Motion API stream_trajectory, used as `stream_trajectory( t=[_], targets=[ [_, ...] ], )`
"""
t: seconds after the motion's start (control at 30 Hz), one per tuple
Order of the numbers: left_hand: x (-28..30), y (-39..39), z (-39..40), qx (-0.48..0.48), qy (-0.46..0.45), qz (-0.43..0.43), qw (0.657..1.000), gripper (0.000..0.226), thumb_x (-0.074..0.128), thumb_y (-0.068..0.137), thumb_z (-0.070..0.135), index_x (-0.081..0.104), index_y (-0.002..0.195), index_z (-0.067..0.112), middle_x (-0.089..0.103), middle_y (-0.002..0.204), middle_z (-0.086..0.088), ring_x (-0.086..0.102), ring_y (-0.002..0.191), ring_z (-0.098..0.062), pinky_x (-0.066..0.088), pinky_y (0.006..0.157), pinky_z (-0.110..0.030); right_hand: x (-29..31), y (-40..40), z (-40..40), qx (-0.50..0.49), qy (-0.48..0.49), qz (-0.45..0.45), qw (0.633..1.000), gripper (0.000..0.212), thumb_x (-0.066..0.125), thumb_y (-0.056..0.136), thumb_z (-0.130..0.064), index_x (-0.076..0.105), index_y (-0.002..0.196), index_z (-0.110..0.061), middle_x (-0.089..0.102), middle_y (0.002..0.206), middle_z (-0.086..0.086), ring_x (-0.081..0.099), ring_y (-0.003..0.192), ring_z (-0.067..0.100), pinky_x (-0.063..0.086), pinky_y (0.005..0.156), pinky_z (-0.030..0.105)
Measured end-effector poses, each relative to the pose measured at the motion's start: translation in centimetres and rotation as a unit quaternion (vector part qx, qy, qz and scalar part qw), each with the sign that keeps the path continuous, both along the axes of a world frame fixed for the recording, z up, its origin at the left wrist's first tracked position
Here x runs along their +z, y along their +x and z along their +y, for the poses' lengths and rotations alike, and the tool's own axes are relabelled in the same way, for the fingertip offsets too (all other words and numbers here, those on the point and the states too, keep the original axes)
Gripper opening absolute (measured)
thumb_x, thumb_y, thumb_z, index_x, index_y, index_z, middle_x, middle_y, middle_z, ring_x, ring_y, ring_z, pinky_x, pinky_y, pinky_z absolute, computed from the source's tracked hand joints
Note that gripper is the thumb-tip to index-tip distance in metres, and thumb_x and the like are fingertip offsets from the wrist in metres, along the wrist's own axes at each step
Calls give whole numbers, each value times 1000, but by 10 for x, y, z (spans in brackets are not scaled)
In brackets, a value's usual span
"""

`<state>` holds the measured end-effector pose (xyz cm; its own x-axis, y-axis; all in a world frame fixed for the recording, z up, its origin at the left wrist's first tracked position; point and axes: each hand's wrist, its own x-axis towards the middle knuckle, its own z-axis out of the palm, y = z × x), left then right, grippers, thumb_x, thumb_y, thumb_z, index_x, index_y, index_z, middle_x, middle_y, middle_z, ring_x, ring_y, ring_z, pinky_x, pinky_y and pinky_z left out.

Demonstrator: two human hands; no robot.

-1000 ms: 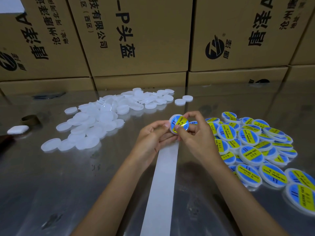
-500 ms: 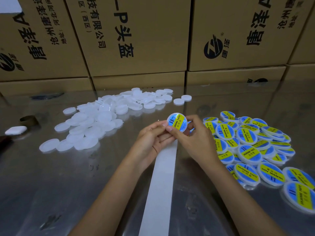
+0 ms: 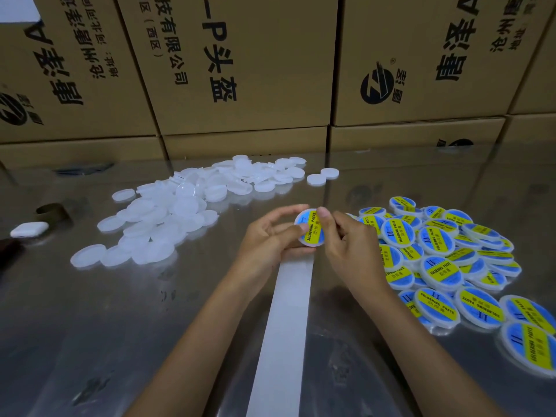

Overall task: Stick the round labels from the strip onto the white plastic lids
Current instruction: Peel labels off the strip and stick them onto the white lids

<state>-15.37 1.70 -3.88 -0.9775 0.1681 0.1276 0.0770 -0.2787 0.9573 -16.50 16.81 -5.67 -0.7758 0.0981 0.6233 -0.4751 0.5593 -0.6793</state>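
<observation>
A wall of cardboard boxes [image 3: 240, 70] stands along the far edge of the shiny bench [image 3: 90, 311], and on the bench two heaps face each other: the bare white lids [image 3: 168, 218] spread toward the far left, the labelled lids [image 3: 445, 260] piled by the right edge. Between them the white strip [image 3: 285, 320] runs lengthwise from the near edge away to the hands, its far end tucked under them. Above that end, near the middle of the bench, both hands hold one lid [image 3: 310, 228] tilted up so its blue and yellow label faces the person, the yellow band running almost upright. The left hand [image 3: 264, 239] cradles it from the left, fingers curled behind the rim and thumb pressing on the lower left of the face; the right hand [image 3: 349, 245] pinches its top right rim with thumb and forefinger. The label looks fully seated, so the coming move is probably a drop-off, and the finished heap lies just beside the right hand, well nearer than it is to the left.
</observation>
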Motion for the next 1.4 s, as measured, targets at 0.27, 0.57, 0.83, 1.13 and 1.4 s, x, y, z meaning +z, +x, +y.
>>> stream_trajectory(
  t=[0.27,0.57,0.83,1.13,1.4],
  targets=[
    [0,1,0,140,12,9,990,15,76,87,12,69,97,4,77,93,-13,75,77,-25,58,57,-29,-6,1,-4,88,49,-77,992,49,50,84,-75,62,96,-29,61,66,-9,56,60,10,48,57,36],
    [-5,-2,-1,91,13,15,996,16,72,90,12,60,98,4,75,101,-20,75,88,-34,63,72,-45,-5,0,-2,47,41,-16,998,42,52,96,-48,61,82,-9,39,48,-1,38,49,17,27,48,28],
    [-8,-3,0,21,-78,57,995,42,79,79,-5,69,115,13,75,107,-13,73,98,-31,62,82,-41,-7,-3,2,63,-24,-33,997,32,48,103,-29,63,78,-17,42,48,-8,38,49,8,26,50,18],
    [-5,-3,-7,143,-23,18,989,27,81,82,13,61,97,5,77,93,-18,76,83,-33,62,64,-39,-3,3,-8,199,-105,-115,967,16,70,90,-36,65,105,-32,50,57,-3,44,56,7,39,56,26],
    [-6,-4,-4,114,-13,8,993,20,69,93,18,63,104,2,75,100,-22,75,88,-33,63,71,-38,-5,0,-8,151,-121,-69,979,21,72,90,-24,68,104,-39,37,54,1,32,52,6,29,50,21]
  ],
)
